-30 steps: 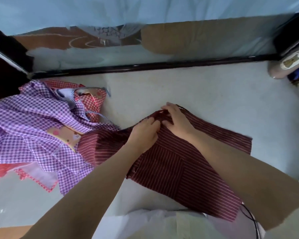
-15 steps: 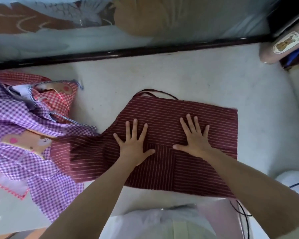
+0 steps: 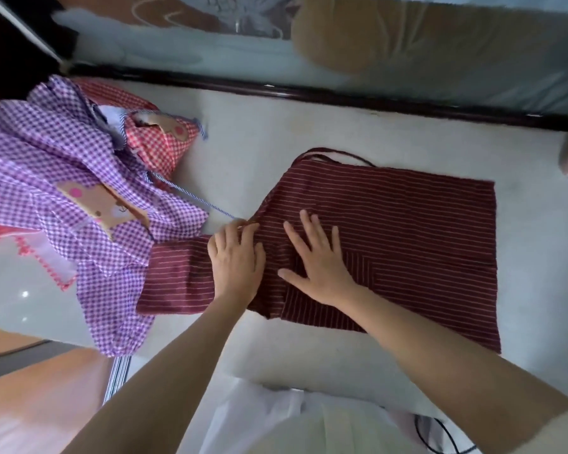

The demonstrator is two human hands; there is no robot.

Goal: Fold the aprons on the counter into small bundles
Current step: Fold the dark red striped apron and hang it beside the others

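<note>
Your right hand (image 3: pixel 318 267) lies flat on the striped apron (image 3: pixel 407 224), fingers spread, gripping nothing. The apron is spread on the counter (image 3: pixel 309 126) before you. Your left hand (image 3: pixel 236 260) sits just beside it at the apron's left edge, fingers curled; whether they pinch cloth cannot be told. A purple apron (image 3: pixel 46 152) is heaped to the left, overlapping the striped one's corner

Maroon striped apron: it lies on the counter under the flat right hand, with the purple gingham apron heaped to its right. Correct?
No: the head view shows the purple gingham apron heaped to its left. The maroon striped apron does lie on the counter under the flat right hand.
</note>
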